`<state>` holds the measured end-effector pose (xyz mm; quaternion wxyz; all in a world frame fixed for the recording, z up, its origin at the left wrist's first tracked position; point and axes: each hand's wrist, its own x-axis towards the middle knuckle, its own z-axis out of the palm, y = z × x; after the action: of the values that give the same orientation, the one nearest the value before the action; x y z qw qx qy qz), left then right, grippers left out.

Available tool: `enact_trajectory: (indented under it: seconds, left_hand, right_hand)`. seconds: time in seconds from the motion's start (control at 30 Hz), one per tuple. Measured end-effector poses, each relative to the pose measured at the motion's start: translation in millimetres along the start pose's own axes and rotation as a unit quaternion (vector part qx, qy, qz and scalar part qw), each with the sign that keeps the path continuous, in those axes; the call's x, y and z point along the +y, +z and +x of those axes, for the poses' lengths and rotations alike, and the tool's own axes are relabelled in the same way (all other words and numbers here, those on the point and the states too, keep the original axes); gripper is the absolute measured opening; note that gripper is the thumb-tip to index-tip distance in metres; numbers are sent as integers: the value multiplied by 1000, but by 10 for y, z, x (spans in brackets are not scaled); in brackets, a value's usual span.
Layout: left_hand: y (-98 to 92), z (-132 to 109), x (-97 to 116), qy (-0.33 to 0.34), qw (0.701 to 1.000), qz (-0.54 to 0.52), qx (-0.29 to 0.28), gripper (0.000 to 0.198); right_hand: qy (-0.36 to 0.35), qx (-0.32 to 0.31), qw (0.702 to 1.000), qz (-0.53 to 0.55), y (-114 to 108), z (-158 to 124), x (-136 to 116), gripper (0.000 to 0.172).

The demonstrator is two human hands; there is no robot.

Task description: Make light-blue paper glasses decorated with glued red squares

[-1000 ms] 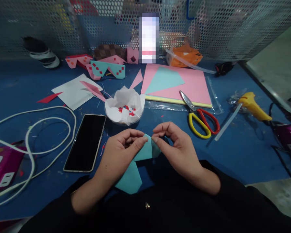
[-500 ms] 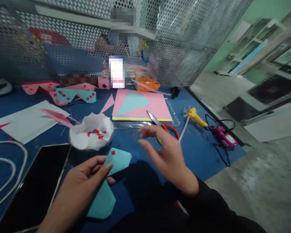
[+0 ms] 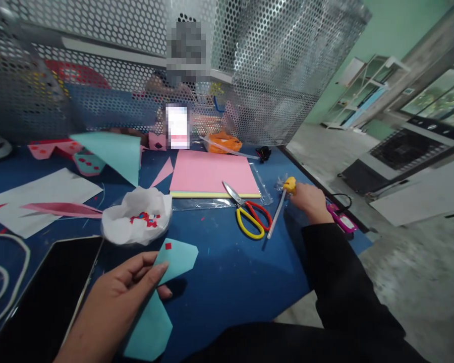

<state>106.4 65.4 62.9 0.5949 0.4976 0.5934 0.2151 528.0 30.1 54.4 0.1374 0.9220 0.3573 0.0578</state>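
Head view: from where I stand, the turquoise paper mask (image 3: 178, 256) is on the near side of the paper-lined bowl (image 3: 112, 222), a touch to its right, in the person's left hand (image 3: 117, 292). It is cut as two broad lobes with clipped corners, meeting at a narrow waist, and one small red square (image 3: 168, 246) shows on the lobe nearer the bowl, close to the edge. With thumb on top and fingers tucked under, the left hand pinches the paper by that waist. Well to the right of the bowl, the right hand (image 3: 310, 202) is at the back of a yellow glue gun (image 3: 289, 185); most of its fingers are turned from my sight, so I cannot tell how far they are closed or whether they have hold of it. The bowl's white lining stands up in loose folds, and red bits (image 3: 147, 220), with a little blue and white among them, lie inside. Beyond the bowl and to its right, a clear plastic sleeve (image 3: 208, 203) shows around a pink-topped paper stack (image 3: 212, 171); I cannot tell whether the stack is inside it. Right of the bowl lie scissors (image 3: 243, 202) with yellow and red handles. Farther back sits a crumpled orange bag (image 3: 224, 142), its contents hidden.
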Motion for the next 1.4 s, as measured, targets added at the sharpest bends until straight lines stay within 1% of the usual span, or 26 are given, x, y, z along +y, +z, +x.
enact_trajectory:
  seconds: [0.13, 0.23, 0.33, 0.43, 0.53, 0.6, 0.73, 0.77, 0.87, 0.97, 1.03, 1.13, 1.23, 1.33, 1.4]
  left_hand:
    - [-8, 0, -1, 5, 1000, 15, -11, 65]
    - [-22, 24, -28, 8, 999, 27, -20, 64]
    - [-48, 91, -96, 5, 999, 40, -30, 66]
    - [-85, 174, -181, 0, 998, 43, -50, 70]
    - [-105, 211, -223, -6, 997, 39, -59, 73]
    - [-98, 192, -207, -8, 997, 38, -60, 74]
    - [-43, 93, -105, -1, 999, 23, -37, 66]
    - [-30, 71, -82, -2, 999, 15, -33, 63]
    - [-11, 50, -53, -2, 1000, 3, -29, 58]
    - [-15, 61, -63, 5, 999, 10, -44, 57]
    - [-18, 52, -61, 10, 999, 11, -48, 54]
    - [-21, 19, -39, 20, 999, 11, -42, 46]
    - [-36, 12, -25, 26, 997, 13, -67, 46]
    - [-55, 30, -37, 21, 996, 18, -81, 47]
    - [-63, 42, -50, 23, 997, 23, -74, 46]
  right_hand:
    - [8, 4, 1000, 5, 76, 55, 22, 35]
    - [32, 17, 999, 17, 130, 66, 30, 36]
    - [59, 33, 997, 32, 201, 74, 18, 36]
    - [64, 60, 995, 55, 275, 88, -1, 37]
    - [58, 101, 989, 86, 329, 101, -6, 38]
    - [50, 137, 983, 109, 341, 103, 1, 36]
    - [39, 221, 962, 159, 271, 70, 34, 23]
    - [35, 243, 954, 172, 235, 51, 43, 24]
    - [9, 304, 928, 215, 107, -32, 49, 33]
    - [-53, 337, 903, 260, -13, -151, -49, 38]
    - [-118, 336, 889, 287, -70, -255, -213, 37]
    - [-241, 306, 868, 309, -105, -458, -587, 32]
    - [-370, 260, 838, 303, -70, -672, -965, 31]
    - [-475, 221, 803, 285, 19, -801, -1198, 32]
    - [-518, 206, 785, 271, 81, -833, -1277, 32]
